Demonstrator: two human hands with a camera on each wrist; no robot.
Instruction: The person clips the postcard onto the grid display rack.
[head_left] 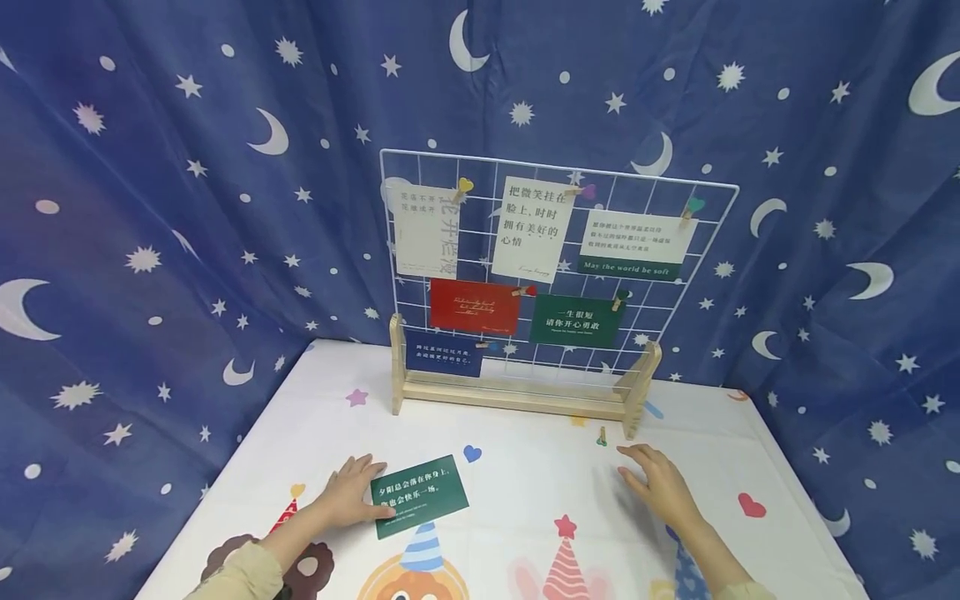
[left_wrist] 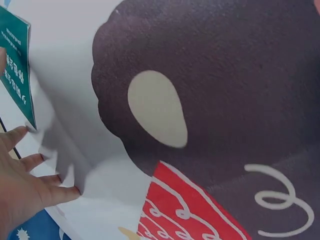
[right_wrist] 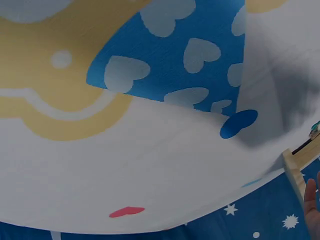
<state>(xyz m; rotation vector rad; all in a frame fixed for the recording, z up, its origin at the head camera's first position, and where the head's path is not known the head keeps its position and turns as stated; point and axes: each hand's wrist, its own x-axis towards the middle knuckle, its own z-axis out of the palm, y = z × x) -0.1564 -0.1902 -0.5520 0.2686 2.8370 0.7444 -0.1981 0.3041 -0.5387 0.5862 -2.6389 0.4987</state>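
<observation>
My left hand holds a dark green postcard with white lettering by its left end, thumb over the printed face and index fingertip at a top corner. The left wrist view shows the card partly cut off, with the other fingers of the hand spread beside it. My right hand hovers over the right side of the table, fingers loosely bent and holding nothing. Just beyond its fingertips lies a small wooden clothespin with a green end. Only a sliver of that hand enters the right wrist view.
Behind stands a white wire grid in a wooden base. Several cards hang on it by small clothespins, among them a red card and another green card. A starry blue curtain surrounds the white printed tablecloth.
</observation>
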